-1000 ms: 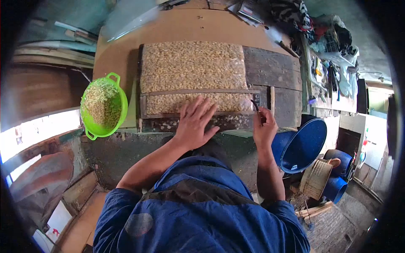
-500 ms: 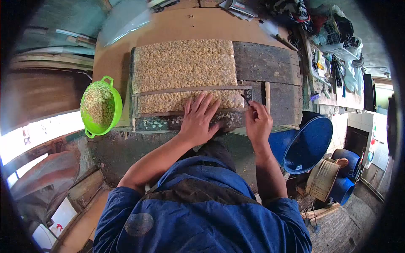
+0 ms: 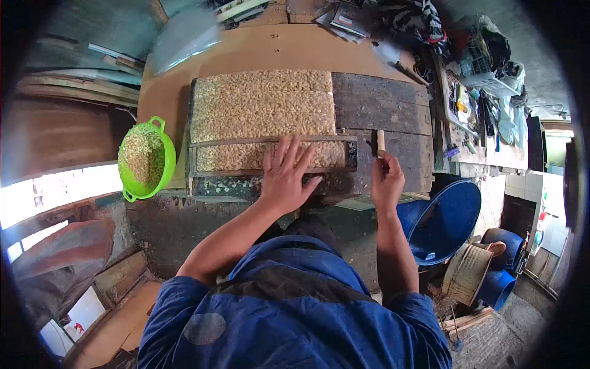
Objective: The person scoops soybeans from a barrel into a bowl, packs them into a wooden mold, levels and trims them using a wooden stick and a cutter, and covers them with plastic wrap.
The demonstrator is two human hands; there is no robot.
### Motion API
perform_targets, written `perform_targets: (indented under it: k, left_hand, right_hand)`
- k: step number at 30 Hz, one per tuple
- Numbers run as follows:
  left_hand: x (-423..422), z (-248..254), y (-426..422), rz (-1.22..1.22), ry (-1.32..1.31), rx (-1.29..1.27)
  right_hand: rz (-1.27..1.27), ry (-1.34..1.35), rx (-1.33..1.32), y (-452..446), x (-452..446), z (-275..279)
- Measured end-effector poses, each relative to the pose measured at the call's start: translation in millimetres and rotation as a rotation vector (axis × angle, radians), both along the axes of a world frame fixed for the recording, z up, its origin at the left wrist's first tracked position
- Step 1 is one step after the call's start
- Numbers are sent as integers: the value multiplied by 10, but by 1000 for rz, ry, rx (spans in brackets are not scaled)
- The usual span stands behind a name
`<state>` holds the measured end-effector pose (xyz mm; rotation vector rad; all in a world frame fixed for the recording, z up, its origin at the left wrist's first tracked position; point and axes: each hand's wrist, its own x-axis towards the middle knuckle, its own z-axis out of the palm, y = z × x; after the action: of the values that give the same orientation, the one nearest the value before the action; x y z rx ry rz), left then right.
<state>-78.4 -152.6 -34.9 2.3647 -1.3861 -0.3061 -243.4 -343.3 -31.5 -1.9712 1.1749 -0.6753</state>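
Left hand (image 3: 286, 180) presses the wooden frame (image 3: 270, 172) — right hand (image 3: 388, 182) beside the light stick (image 3: 380, 141).

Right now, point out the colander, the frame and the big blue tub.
Colander (image 3: 171, 161): head view, right side wall.
Frame (image 3: 227, 142): head view, far rail, left of the fingers.
Big blue tub (image 3: 453, 215): head view, inner wall.

tan tbl (image 3: 276, 52), dk wood bd (image 3: 381, 101) on it w/ pale lumpy slab (image 3: 264, 104); papers (image 3: 350, 21) nr far edge.
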Motion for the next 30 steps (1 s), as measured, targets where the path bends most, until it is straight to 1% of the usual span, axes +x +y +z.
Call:
perform_targets:
  k: [3, 5, 6, 8, 9, 10, 12, 14, 17, 19, 20, 22, 23, 25, 26, 28, 29, 30]
  left_hand:
    - [37, 56, 262, 42, -62, 42]
    - [72, 55, 418, 65, -91, 45]
    - [95, 64, 500, 94, -80, 63]
    - [126, 65, 643, 122, -80, 71]
    - [135, 59, 708, 168, -99, 105]
    - [146, 69, 773, 214, -117, 139]
    - [158, 119, 901, 249, -94, 122]
    - [153, 163, 1048, 327, -46, 177]
    - [114, 159, 1292, 390, -48, 208]
    - [105, 154, 1442, 435, -38, 282]
    - [95, 160, 1509, 443, -40, 282]
    - [77, 190, 1625, 491, -16, 267]
    - [81, 166, 1692, 498, -15, 269]
    - [80, 93, 1794, 508, -94, 227]
    - [76, 48, 1831, 515, -88, 234]
    - [132, 43, 1887, 548, -20, 160]
    - [176, -3, 1921, 535, -75, 137]
    - [221, -15, 1939, 559, -77, 154]
  right_hand:
    - [-23, -59, 12, -368, 124, -206]
    - [-50, -148, 215, -689, 272, -444]
    - [-52, -158, 204, -817, 376, -507]
    - [-60, -275, 319, -1066, 619, -600]
    - [-64, -226, 200, -1196, 749, -692]
    - [-62, -237, 193, -1276, 870, -677]
    - [-109, -89, 185, -1416, 1098, -650]
    - [-121, -127, 171, -1605, 1279, -846]
    - [-144, -86, 178, -1687, 1467, -850]
    - [-192, 34, 169, -1662, 1545, -780]
    - [-184, 32, 170, -1638, 1578, -751]
    - [-203, 109, 112, -1638, 1595, -734]
    - [-207, 152, 133, -1653, 1608, -720]
    - [-198, 185, 93, -1719, 1605, -787]
    - [-192, 218, 55, -1736, 1575, -826]
    - [-114, 115, 26, -1742, 1436, -827]
    - [-73, 43, 19, -1712, 1362, -878]
    - [-62, 21, 76, -1531, 1292, -743]
